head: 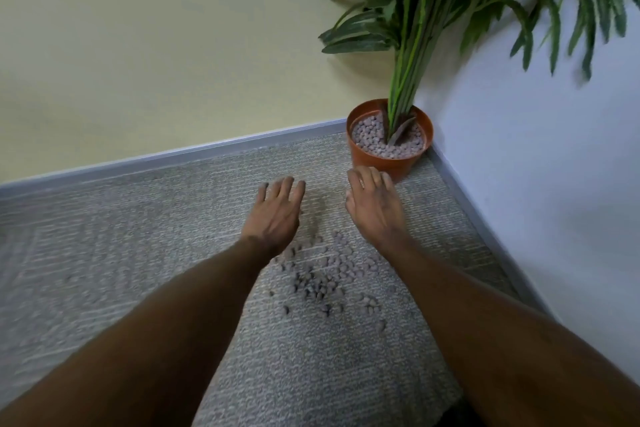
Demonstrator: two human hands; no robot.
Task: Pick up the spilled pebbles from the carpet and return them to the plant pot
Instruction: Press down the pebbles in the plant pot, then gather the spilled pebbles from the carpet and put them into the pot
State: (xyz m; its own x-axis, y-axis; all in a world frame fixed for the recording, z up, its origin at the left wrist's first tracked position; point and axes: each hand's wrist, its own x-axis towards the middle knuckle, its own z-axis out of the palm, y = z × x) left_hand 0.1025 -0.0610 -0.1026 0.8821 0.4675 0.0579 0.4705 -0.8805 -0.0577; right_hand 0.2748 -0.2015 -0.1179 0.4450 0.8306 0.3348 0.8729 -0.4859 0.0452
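Nearest, spilled pebbles [320, 279] scattered on the grey carpet [104, 253] between two bare forearms; beyond them, left hand [275, 215] palm down, fingers straight and close together — holding nothing; right hand [375, 206] likewise, fingers loosely curved, just short of the plant pot [389, 163] — pebble-filled, in the corner.

pale yellow wall [156, 45] meets bluish wall [536, 166] at the corner; grey skirting [173, 156], seemingly metal.

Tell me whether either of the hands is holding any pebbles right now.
No: the left hand and right hand are both open, palms down, above the carpet, while the spilled pebbles lie loose between the forearms.
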